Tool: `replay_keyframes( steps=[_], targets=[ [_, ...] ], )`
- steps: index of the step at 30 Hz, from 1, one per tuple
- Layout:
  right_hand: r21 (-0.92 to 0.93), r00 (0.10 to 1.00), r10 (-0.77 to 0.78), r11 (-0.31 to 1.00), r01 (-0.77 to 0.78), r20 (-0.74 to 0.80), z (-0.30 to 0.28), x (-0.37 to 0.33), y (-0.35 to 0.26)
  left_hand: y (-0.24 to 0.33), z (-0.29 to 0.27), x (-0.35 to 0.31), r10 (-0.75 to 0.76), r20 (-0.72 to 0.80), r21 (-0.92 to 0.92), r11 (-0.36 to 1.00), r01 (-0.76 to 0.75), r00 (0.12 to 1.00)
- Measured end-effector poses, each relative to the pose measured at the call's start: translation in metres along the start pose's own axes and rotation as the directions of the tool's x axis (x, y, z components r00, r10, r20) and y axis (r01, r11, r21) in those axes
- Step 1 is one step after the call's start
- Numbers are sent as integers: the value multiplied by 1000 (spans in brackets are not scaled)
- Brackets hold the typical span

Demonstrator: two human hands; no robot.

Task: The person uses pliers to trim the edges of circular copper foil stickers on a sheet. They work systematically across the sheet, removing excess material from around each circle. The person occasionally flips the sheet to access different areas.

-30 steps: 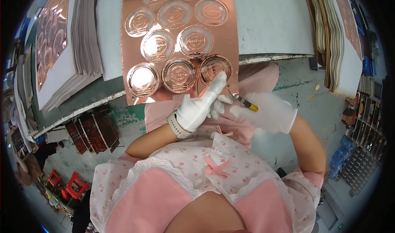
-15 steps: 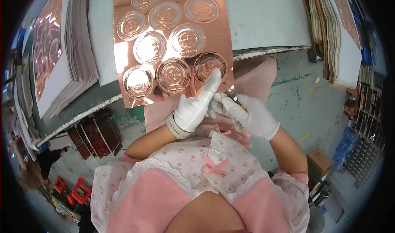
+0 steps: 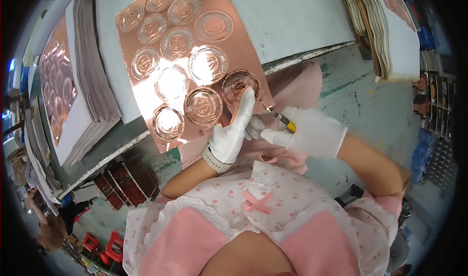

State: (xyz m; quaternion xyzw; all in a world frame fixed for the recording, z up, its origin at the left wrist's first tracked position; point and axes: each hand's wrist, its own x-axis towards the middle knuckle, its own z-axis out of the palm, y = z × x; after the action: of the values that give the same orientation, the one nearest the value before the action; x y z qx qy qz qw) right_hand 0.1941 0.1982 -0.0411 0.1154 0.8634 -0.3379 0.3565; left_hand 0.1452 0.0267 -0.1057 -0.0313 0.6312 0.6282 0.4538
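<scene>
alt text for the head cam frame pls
White-gloved left hand presses a fingertip on a copper-coloured sheet embossed with round discs, while the gloved right hand holds a yellow-handled tool at the sheet's corner, over a grey table.

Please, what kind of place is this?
Probably a small factory or workshop bench. A copper sheet embossed with round discs lies there, with piles of sheets beside it. The gloved right hand holds a small tool at the sheet's edge.

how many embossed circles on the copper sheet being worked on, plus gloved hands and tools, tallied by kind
embossed circles on the copper sheet: 11, one partly cut off at the top edge
white-gloved hands: 2, left hand, right hand
yellow-handled tool: 1
total: 14
</scene>
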Motion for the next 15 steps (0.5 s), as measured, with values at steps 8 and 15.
replay_keyframes(
  steps=[8, 15],
  targets=[
    [464, 988, 81, 886, -13, -128, 40, -4, 19, 13, 4, -1, -153, -25, -88, 985, 150, 988],
    [686, 970, 75, 719, 108, -231, 62, 11, 24, -14, 3, 5, 212, -77, 89, 975, -205, 974]
  ],
)
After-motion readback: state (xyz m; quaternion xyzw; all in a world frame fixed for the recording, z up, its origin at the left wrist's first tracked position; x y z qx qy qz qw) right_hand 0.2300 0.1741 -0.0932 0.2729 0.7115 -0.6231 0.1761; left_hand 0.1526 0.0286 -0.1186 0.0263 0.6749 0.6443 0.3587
